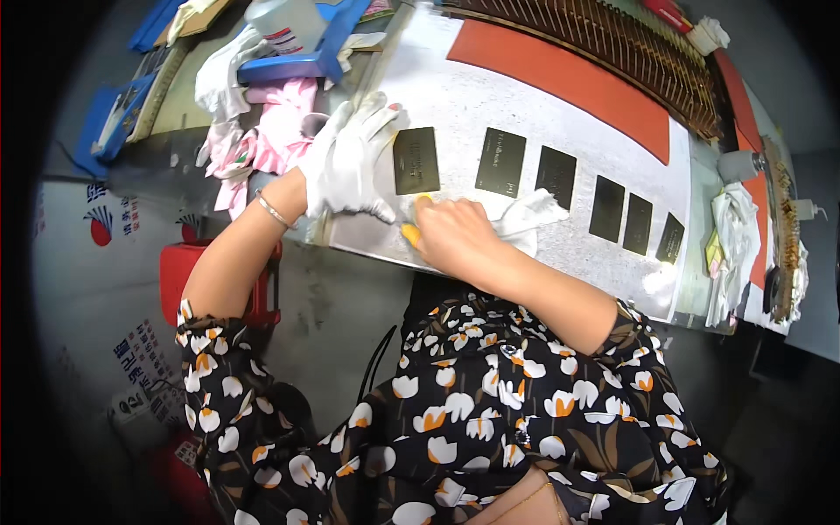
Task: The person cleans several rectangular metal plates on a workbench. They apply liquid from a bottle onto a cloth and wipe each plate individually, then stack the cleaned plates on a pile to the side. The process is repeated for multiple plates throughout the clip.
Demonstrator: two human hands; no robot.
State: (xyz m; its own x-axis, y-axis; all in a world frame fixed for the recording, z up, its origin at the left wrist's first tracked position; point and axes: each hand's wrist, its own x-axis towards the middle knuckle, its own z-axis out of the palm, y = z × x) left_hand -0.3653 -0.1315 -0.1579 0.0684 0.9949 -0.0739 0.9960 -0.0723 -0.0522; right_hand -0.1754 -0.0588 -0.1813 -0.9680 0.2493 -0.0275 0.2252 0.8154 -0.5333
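My left hand (346, 162), in a white glove, rests at the table's left end beside the nearest black card (416, 163). Its fingers are stretched out and the thumb is apart; nothing shows in it. Just below that card is my right hand (462, 234), bare but for yellow finger covers on the thumb and a finger. Its other fingers curl over a white cloth (534, 214), which trails out to the right. More dark cards lie in a row: a second card (500, 164), a third (557, 173) partly under the cloth, then several smaller-looking ones (607, 208).
An orange-red strip (560, 92) runs behind the cards, with a brown slotted rack (604, 52) beyond. Pink cloths (284, 122) and a blue bin (302, 66) with a clear bottle (284, 22) stand at left. At right are a metal-topped container (739, 164) and white cloth (733, 236).
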